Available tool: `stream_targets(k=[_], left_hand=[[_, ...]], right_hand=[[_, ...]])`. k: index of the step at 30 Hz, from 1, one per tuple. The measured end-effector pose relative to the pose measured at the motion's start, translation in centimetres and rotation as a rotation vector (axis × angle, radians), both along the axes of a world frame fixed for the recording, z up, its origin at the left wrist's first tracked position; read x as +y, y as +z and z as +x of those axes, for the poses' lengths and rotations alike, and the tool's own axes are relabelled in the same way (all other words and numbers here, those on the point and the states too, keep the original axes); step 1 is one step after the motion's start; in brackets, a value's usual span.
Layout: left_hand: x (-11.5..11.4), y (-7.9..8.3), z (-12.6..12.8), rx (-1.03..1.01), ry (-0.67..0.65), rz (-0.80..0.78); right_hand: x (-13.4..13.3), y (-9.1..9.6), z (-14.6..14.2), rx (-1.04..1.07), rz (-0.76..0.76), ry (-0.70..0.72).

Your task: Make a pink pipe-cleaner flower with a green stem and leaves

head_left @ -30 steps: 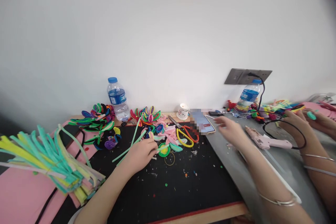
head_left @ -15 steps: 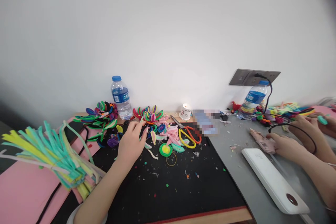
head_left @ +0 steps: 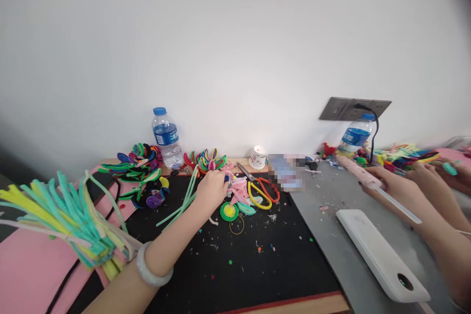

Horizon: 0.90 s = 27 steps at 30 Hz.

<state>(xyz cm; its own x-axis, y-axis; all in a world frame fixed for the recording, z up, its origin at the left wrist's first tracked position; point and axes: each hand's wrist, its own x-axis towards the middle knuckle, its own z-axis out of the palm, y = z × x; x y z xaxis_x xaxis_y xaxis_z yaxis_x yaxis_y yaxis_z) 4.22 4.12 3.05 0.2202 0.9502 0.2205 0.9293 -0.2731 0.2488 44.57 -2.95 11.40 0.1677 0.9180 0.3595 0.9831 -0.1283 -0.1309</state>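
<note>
My left hand (head_left: pixel 212 190) reaches into the pile of pipe-cleaner petals, fingers curled downward. Its fingertips are mostly hidden, so what they grip cannot be made out. Beside them lie pink petals (head_left: pixel 239 187) and a green-and-yellow disc (head_left: pixel 229 211). Pale green pipe-cleaner stems (head_left: pixel 187 196) stretch across the black mat left of the hand. My right hand (head_left: pixel 386 181) is closed around a pink hot glue gun (head_left: pixel 359 171), its nozzle toward the wall. A translucent glue stick (head_left: pixel 403 207) sticks out of the gun's rear.
Yellow-and-red-handled scissors (head_left: pixel 259 191) and a paper cup (head_left: pixel 258 157) stand past the petals. A white power bank (head_left: pixel 382 255) lies at right. Bundled pipe cleaners (head_left: pixel 73 225) are at left. Water bottles (head_left: pixel 166 137) stand by the wall. A co-worker's hands (head_left: pixel 432 174) are far right.
My left hand has moved right, uncovering the pale green stems. The glue gun has been raised off the grey table and turned in my right hand, its glue stick now clearly visible.
</note>
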Motion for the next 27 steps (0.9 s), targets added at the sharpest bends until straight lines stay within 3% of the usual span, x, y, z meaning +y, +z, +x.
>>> stream_targets(k=[6,11,13,15,17,19,22,27], left_hand=[[1.2,-0.3,0.8,0.015,0.06,-0.007],[0.2,1.7,-0.7,-0.146,0.063,0.077],[-0.7,2.3,-1.2,-0.63,-0.017,0.047],[-1.7,2.4,-1.6,-1.066,-0.082,-0.144],[-2.6,2.0,-1.8,-1.308,-0.073,-0.304],[-3.2,1.2,-2.0,-1.418,-0.063,-0.384],[-3.6,-0.2,-2.4,-1.436,-0.08,-0.375],[-3.6,-2.1,-2.8,-1.151,-0.064,-0.178]], right_hand=[[0.4,0.1,-8.4,0.336,0.008,0.26],[1.7,-1.4,-12.9,0.493,0.0,0.428],[2.4,-2.2,-14.4,0.545,-0.008,0.502],[3.0,-3.0,-15.9,0.618,0.002,0.602],[3.5,-3.9,-17.3,0.71,0.004,0.69],[3.8,-5.1,-18.3,0.794,-0.024,0.742],[3.9,-6.9,-19.0,0.89,-0.09,0.755],[3.4,-8.6,-19.3,0.942,-0.174,0.807]])
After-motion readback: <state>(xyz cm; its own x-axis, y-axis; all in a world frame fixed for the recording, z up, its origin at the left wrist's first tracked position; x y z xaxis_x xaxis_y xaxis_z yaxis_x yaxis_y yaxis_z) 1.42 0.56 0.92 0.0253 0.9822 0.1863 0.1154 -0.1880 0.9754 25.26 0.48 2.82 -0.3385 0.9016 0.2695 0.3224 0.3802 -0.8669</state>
